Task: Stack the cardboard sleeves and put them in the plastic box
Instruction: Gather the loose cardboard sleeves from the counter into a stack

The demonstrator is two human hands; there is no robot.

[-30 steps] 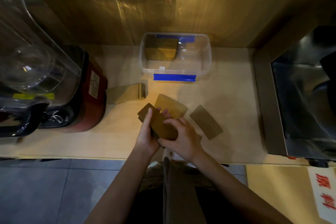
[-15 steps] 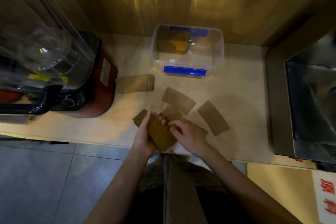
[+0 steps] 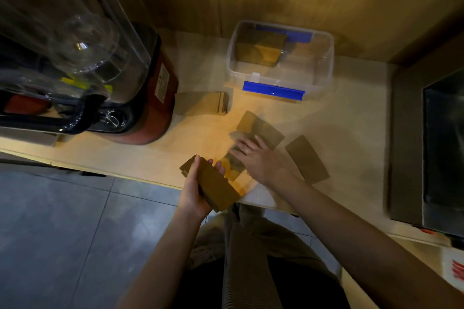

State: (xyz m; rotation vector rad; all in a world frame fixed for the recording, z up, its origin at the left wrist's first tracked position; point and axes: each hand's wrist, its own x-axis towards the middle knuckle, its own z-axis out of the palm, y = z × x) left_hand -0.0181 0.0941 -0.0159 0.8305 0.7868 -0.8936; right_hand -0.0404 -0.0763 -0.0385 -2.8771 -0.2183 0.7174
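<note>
I am working the collecting step. My left hand (image 3: 194, 189) is gripping a stack of cardboard sleeves (image 3: 213, 184), thumb on top and fingers curled underneath, holding it above the near edge of the counter (image 3: 351, 118). My right hand (image 3: 256, 158) is lying flat, fingers together and extended, pressing on a loose sleeve (image 3: 234, 167) just beside the stack. It is not closed on anything yet.

A second loose sleeve (image 3: 261, 128) is lying just beyond my right fingertips, partly under them. A third loose sleeve (image 3: 307, 159) is lying apart to the right. A smaller finished pile (image 3: 203, 106) is resting near the red appliance base (image 3: 153, 98), left of the plastic box (image 3: 324, 57). The box is standing open at the back of the counter, with sleeves (image 3: 259, 51) already inside at its left end.

Next move, as I judge it: slide the pressed sleeve toward the counter edge, pinch it up, and lay it on the held stack with its curved edges matched. Flat card is hard to lift from a smooth top, so sliding it off the edge should help.

Clearance: the counter between my hands and the box is open. The appliance is crowding the left side, and a dark steel unit (image 3: 426, 145) is bounding the right. The right half of the box is free for loading.
</note>
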